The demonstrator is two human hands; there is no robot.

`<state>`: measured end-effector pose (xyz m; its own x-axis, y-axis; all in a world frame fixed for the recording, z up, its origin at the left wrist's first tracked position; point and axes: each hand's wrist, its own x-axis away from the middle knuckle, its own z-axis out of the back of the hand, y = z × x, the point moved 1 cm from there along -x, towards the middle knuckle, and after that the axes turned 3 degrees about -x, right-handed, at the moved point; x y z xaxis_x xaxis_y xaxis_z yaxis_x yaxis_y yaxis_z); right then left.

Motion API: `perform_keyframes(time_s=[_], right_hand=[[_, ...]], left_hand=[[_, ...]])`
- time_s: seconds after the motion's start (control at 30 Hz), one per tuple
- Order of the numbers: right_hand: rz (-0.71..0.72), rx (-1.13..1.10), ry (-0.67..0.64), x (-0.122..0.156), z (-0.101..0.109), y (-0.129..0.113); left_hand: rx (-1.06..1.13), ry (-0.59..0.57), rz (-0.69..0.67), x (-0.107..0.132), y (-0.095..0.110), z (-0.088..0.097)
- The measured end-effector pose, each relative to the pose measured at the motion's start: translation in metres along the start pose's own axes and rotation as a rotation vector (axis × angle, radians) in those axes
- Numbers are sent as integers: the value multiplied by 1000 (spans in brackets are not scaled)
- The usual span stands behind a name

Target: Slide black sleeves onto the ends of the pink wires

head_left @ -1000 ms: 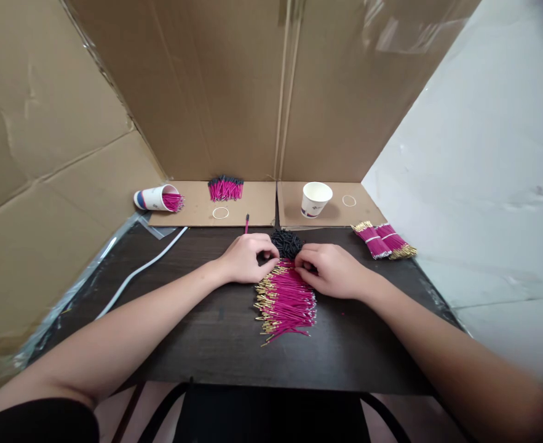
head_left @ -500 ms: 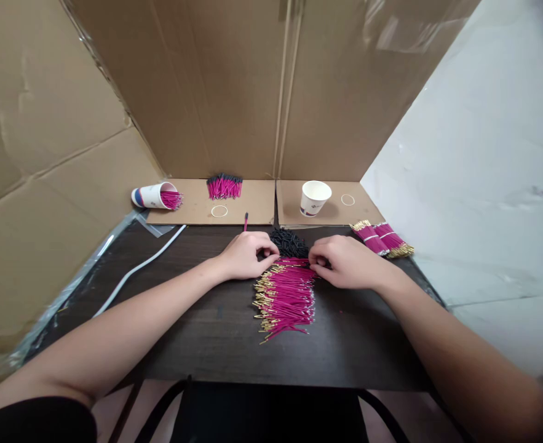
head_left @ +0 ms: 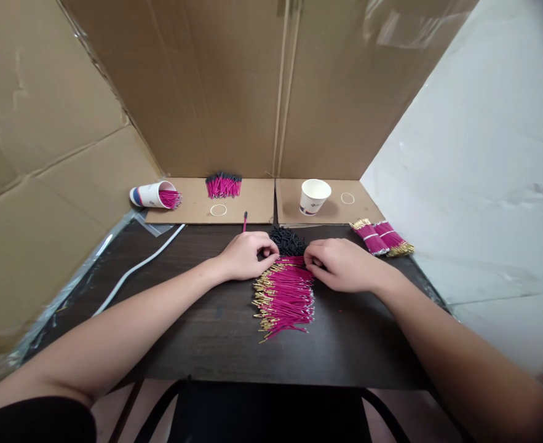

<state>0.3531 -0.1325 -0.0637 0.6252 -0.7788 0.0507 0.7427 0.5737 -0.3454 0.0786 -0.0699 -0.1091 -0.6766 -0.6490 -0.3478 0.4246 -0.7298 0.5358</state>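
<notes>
A pile of short magenta wires [head_left: 287, 295] with gold terminals on the left ends and silver tips on the right lies on the dark table. Just behind it is a heap of small black sleeves [head_left: 287, 241]. My left hand [head_left: 248, 255] is closed in a pinch at the upper left of the wire pile, and a magenta wire appears to run from its fingertips. Opposite it, my right hand [head_left: 340, 263] is pinched closed at the wires' upper right, beside the sleeves. What its fingertips hold is hidden.
A tipped paper cup [head_left: 154, 195] holds more wires. Black-ended wires [head_left: 224, 184] lie on cardboard near a rubber band [head_left: 218, 210]. A single black-tipped wire [head_left: 245, 221] sits behind my left hand. An upright cup [head_left: 315, 198] and banded wire bundles [head_left: 382, 238] are at right.
My right hand has shifted slightly left, towards my left hand and over the right ends of the wires. My left hand stays in place, still pinched.
</notes>
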Motion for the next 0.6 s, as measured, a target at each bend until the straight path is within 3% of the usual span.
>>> perform_keyframes(time_s=[0.27, 0.6], right_hand=[[-26, 45, -42, 5, 4, 13], [-45, 26, -57, 9, 8, 6]], left_hand=[[-32, -8, 18, 1, -2, -2], [6, 31, 13, 0, 0, -1]])
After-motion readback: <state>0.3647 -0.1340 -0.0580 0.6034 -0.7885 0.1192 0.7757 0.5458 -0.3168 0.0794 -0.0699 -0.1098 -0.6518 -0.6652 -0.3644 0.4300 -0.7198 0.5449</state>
